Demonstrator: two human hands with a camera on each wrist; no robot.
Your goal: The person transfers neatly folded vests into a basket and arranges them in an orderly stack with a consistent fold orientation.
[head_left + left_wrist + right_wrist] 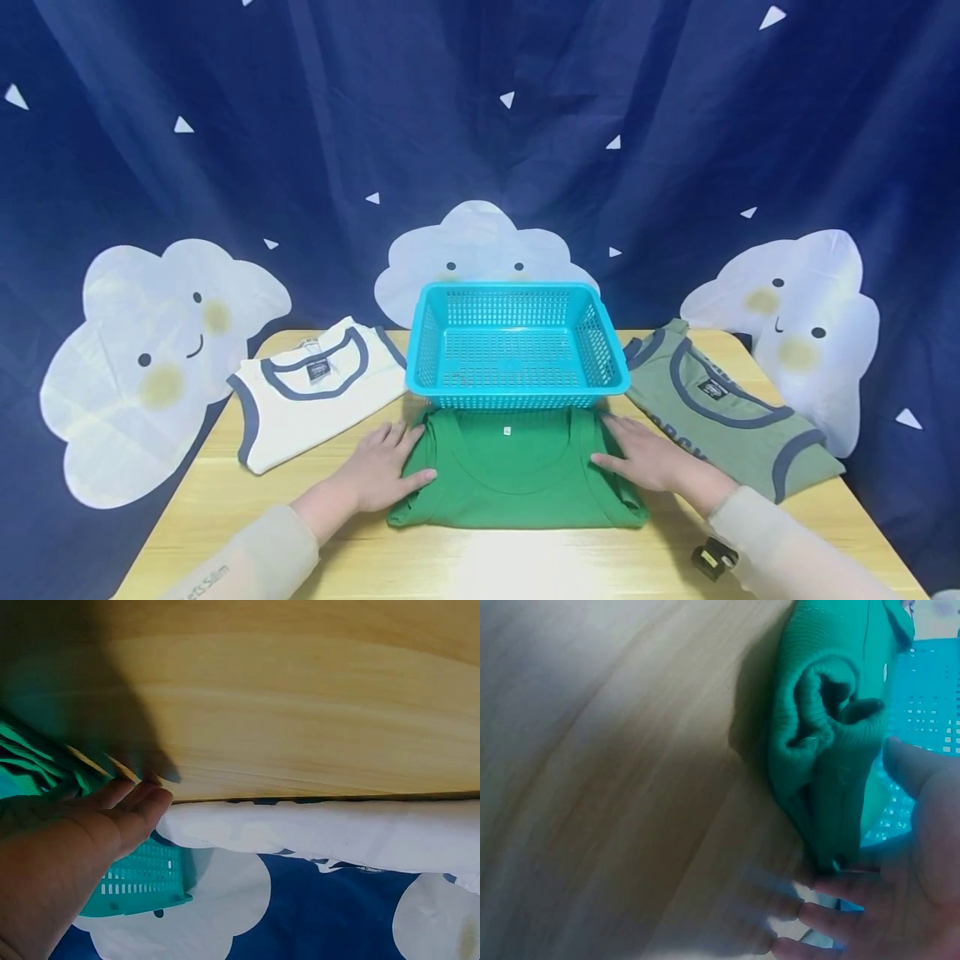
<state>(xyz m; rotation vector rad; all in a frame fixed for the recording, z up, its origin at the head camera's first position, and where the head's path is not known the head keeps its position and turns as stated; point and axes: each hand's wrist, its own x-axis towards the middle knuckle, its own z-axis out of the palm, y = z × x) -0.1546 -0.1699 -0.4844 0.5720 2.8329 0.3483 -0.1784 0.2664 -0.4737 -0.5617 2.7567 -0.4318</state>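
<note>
A folded green shirt (pixel 517 504) lies on the table (pixel 397 562), just on the near side of a blue basket (pixel 517 392). The left hand (pixel 381 467) and right hand (pixel 647 454), fingers extended and ungripping, flank it. A white shirt (pixel 315 417) lies left, an olive shirt (pixel 738 437) right.

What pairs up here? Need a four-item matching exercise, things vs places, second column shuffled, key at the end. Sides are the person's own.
Things:
1. Green top
2. Olive top
3. Blue basket
4. White top

Places:
A. Middle of the far side of the table
B. Left of the basket
C. Between the left hand and the right hand
D. Right of the basket

Pairs: 1-C, 2-D, 3-A, 4-B
</note>
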